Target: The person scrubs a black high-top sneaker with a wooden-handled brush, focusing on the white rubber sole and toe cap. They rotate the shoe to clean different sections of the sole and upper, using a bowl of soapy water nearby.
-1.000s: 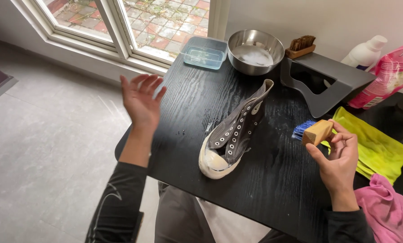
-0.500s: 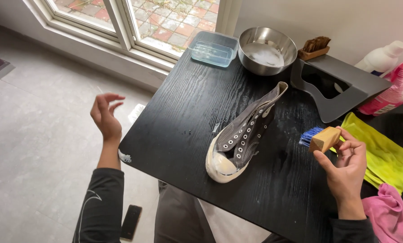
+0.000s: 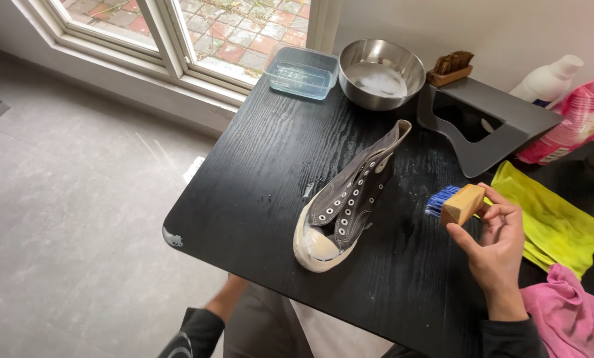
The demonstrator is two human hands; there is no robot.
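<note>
Fingers: the right hand [image 3: 499, 248] has its fingers [image 3: 503, 213] wrapped round a small wooden-backed scrub brush with blue bristles [image 3: 457, 203], thumb underneath, bristles turned toward the shoe.
Left hand: only its forearm [image 3: 227, 301] shows below the tabletop edge; the state of its fingers cannot be told.
Work piece: a dark grey canvas high-top shoe with a white rubber toe cap [image 3: 346, 199] lies on its side at mid black wood-grain tabletop [image 3: 257, 172], toe toward the person, suds on the toe.
Technique: judged best to steady the shoe with the free hand, since it lies loose on a wet surface.
Surroundings: a steel bowl of soapy water [image 3: 381, 71] and a clear plastic tub [image 3: 303, 71] at the far edge; a grey metal stand [image 3: 489, 126] behind the brush; a yellow cloth [image 3: 552, 222] and a pink cloth [image 3: 568, 318] to the right.
Obstructions: the stand sits near the brush hand and limits sweep rearward.
</note>
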